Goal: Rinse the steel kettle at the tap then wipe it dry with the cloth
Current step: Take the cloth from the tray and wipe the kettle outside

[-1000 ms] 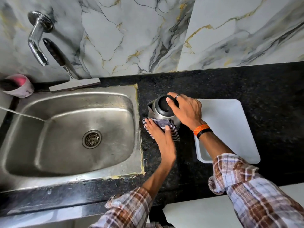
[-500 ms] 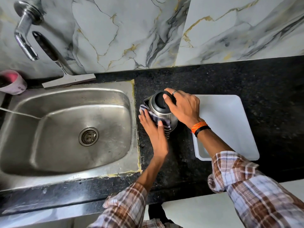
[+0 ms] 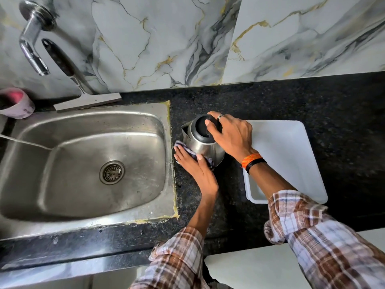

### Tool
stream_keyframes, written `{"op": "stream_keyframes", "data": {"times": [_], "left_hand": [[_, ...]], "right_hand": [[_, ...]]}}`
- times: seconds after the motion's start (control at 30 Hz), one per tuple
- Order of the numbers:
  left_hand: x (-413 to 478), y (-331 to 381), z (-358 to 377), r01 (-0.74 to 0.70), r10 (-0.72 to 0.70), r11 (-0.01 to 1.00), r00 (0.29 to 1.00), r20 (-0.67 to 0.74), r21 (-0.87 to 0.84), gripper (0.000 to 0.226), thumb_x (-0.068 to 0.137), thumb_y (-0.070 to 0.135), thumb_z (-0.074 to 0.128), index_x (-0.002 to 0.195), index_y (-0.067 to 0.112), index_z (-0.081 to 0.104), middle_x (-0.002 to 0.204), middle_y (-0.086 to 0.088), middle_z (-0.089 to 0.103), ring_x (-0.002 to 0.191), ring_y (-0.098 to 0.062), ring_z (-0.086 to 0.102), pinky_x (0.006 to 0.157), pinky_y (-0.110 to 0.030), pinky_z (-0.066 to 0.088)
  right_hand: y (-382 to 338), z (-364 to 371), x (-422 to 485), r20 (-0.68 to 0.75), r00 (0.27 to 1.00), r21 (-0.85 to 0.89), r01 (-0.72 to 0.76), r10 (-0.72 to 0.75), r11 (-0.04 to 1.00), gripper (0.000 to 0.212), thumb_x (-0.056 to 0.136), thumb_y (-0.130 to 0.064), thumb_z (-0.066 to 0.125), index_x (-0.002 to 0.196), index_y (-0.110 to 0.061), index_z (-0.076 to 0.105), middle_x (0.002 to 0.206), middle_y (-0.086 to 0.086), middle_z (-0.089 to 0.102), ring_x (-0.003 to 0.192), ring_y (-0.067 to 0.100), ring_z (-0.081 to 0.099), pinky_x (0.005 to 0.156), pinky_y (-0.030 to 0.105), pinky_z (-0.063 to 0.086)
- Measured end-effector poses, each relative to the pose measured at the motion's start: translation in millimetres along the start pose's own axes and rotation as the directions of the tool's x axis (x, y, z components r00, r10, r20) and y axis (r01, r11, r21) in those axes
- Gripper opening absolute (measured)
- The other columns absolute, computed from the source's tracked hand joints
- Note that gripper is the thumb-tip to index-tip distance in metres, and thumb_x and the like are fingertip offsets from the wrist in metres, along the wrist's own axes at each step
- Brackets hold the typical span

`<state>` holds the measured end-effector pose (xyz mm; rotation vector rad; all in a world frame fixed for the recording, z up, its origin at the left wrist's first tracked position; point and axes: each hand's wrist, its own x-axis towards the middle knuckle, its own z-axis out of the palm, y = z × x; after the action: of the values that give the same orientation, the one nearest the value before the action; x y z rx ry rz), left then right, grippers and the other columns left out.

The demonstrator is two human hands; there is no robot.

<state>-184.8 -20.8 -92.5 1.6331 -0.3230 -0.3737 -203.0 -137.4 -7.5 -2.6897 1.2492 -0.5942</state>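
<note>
The steel kettle with a black lid stands upright on the dark granite counter, just right of the sink. My right hand grips its top and handle side, thumb across the lid. My left hand presses a striped cloth flat against the kettle's lower left side. Most of the cloth is hidden under my palm. The tap is on the marble wall at the far left, with no water visible.
A steel sink fills the left half. A squeegee leans on the wall behind it, beside a pink cup. A white tray lies just right of the kettle. The counter's front edge runs below my forearms.
My left hand has slid the cloth from the kettle's front around to its lower left side. The right hand has kept its hold on the top.
</note>
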Motion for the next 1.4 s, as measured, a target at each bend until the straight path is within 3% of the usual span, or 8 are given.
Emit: {"op": "stream_keyframes", "data": {"times": [0.17,0.27,0.37,0.5,0.7,0.97,1.23,1.4], "left_hand": [[20.2,17.8,-1.0,-0.163,0.164,0.986,0.987,0.002,0.042,0.064,0.109,0.030,0.031,0.165,0.010,0.008,0.175,-0.001,0.005,0.163,-0.017,0.000,0.133,-0.043,-0.001],[12.5,3.2,-4.7,-0.065,0.065,0.998,0.998,-0.008,0.002,0.061,0.110,0.025,0.031,0.164,0.005,0.012,0.174,-0.006,0.009,0.163,-0.021,0.008,0.132,-0.050,0.008],[2.8,-13.5,-12.1,0.082,-0.081,0.995,0.997,0.013,-0.049,0.057,0.114,0.020,0.029,0.164,0.005,0.007,0.175,-0.010,0.002,0.162,-0.020,0.006,0.132,-0.050,0.008],[13.5,1.3,-5.5,0.091,-0.093,0.995,0.995,-0.041,-0.038,0.054,0.114,0.022,0.029,0.163,0.007,0.015,0.174,-0.010,0.011,0.162,-0.020,0.009,0.132,-0.051,0.004],[20.2,13.4,4.1,-0.128,0.125,0.991,0.989,-0.079,-0.025,0.057,0.112,0.031,0.028,0.165,0.013,0.018,0.175,0.000,0.013,0.163,-0.013,0.006,0.133,-0.041,0.001],[11.7,-3.1,12.2,0.210,-0.260,0.947,0.945,-0.198,-0.243,0.051,0.113,0.021,0.032,0.161,0.008,0.024,0.171,-0.012,0.022,0.159,-0.026,0.021,0.130,-0.053,0.017],[8.6,17.7,17.0,0.090,-0.134,0.978,0.962,-0.238,-0.189,0.056,0.109,0.034,0.032,0.161,0.013,0.029,0.169,-0.006,0.030,0.158,-0.021,0.024,0.131,-0.045,0.017],[52.8,12.4,-15.3,0.112,-0.099,0.959,0.993,0.061,-0.261,0.046,0.112,0.026,0.030,0.150,0.010,0.049,0.154,-0.010,0.053,0.145,-0.025,0.049,0.123,-0.054,0.034]], "right_hand": [[-1.0,-0.7,-0.5,0.017,1.000,-0.046,0.008,-0.007,0.999,0.049,0.095,-0.060,0.037,0.132,-0.036,0.057,0.093,0.005,0.072,0.082,0.029,0.068,0.065,0.036,0.047],[-2.6,-1.1,-2.0,0.034,0.999,-0.104,0.046,-0.042,0.993,0.051,0.097,-0.057,0.031,0.140,-0.037,0.049,0.098,0.005,0.070,0.086,0.029,0.066,0.068,0.038,0.045],[-5.5,-0.7,-3.5,0.085,0.985,-0.148,0.162,-0.151,0.976,0.050,0.100,-0.050,0.025,0.147,-0.039,0.039,0.130,0.004,0.061,0.120,0.027,0.057,0.082,0.043,0.047],[-6.6,-2.4,-2.3,0.141,0.974,-0.115,0.192,-0.175,0.975,0.050,0.101,-0.048,0.025,0.149,-0.038,0.036,0.148,0.004,0.049,0.138,0.026,0.043,0.086,0.044,0.051],[-6.3,-2.0,-3.3,0.139,0.975,-0.083,0.186,-0.173,0.979,0.051,0.100,-0.050,0.028,0.148,-0.037,0.039,0.144,0.004,0.053,0.136,0.024,0.045,0.085,0.044,0.054],[-9.0,-3.4,-3.0,0.130,0.980,-0.079,0.160,-0.149,0.984,0.051,0.099,-0.051,0.029,0.147,-0.037,0.041,0.140,0.001,0.055,0.128,0.022,0.052,0.082,0.043,0.054],[-6.7,-2.6,-2.2,0.120,0.980,-0.075,0.168,-0.159,0.983,0.051,0.098,-0.053,0.028,0.146,-0.039,0.040,0.135,-0.001,0.057,0.114,0.022,0.060,0.074,0.038,0.053],[-4.3,-2.1,-2.0,0.113,0.978,-0.067,0.184,-0.176,0.981,0.050,0.098,-0.053,0.031,0.146,-0.039,0.040,0.134,-0.003,0.058,0.106,0.023,0.062,0.069,0.036,0.050]]}}
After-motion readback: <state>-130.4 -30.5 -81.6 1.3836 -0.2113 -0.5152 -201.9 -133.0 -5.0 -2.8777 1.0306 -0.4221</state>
